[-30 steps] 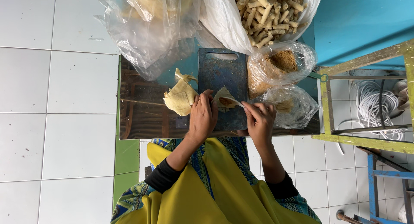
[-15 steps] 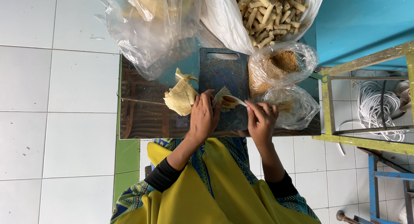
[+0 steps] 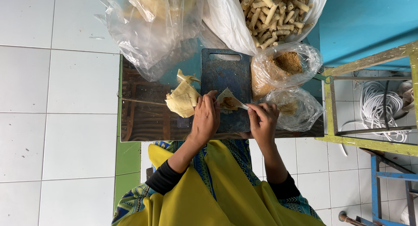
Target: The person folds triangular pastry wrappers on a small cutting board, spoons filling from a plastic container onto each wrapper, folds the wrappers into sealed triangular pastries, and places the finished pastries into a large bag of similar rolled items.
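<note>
Overhead view. The left hand [image 3: 204,118], fingers curled, pins a thin pastry sheet [image 3: 226,99] flat on the dark blue cutting board [image 3: 226,73]. The right hand [image 3: 262,121] pinches a small spoon [image 3: 238,104] whose tip rests on brown filling at the sheet's centre. A stack of pale sheets [image 3: 183,99] lies just left of the board; 2 clear bags of brown filling [image 3: 287,62] sit at its right.

Illumination even and bright — soft daylight, source direction not determinable. Shadows faint beneath both hands. Glare noted on the clear plastic bags [image 3: 150,28] and on the glossy table top [image 3: 143,117], which mirrors its surroundings. Focus sharp at centre — slight softness and mild wide-angle stretch toward the edges. No motion blur.
</note>
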`<state>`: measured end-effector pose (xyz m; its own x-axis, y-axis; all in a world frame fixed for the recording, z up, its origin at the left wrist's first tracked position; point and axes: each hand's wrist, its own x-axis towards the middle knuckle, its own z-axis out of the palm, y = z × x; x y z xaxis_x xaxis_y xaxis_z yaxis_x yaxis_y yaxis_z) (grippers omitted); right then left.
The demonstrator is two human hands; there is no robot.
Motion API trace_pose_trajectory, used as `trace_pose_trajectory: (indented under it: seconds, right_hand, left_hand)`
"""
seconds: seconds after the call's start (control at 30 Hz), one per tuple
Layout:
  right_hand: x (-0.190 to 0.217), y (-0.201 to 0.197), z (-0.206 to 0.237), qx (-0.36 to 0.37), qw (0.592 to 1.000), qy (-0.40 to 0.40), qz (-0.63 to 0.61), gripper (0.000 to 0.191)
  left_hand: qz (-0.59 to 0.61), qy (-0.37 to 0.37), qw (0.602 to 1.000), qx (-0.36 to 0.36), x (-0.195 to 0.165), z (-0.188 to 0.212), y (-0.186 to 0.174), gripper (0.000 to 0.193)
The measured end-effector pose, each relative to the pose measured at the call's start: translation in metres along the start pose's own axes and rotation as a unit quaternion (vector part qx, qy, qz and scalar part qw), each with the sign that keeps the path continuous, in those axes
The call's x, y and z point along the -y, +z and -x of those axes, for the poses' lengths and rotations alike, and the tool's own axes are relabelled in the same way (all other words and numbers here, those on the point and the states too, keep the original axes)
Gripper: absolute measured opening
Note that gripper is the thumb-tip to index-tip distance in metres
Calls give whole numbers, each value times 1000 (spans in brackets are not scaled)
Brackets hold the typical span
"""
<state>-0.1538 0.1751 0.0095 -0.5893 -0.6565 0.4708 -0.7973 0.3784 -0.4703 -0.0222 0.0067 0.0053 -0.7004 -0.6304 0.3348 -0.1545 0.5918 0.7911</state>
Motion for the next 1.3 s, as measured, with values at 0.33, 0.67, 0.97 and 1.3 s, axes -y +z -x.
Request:
trace_pose_trajectory:
  seconds: [0.33,0.67,0.97,1.3]
  right_hand:
    - [-55,-82,-53,-199,972,55,109,17]
    - [-8,-52,-75,-131,976,-10,174,32]
    - [35,20,-20,72,996,29,37,27]
    - [30,34,-16,52,972,73,-217,30]
  left_hand:
    - [39,25,999,20,6,0,-6,34]
    - [63,36,997,10,4,0,-12,44]
    - [82,17,996,44,-6,-3,-24,53]
    - [18,49,991,125,-2,-11,-36,43]
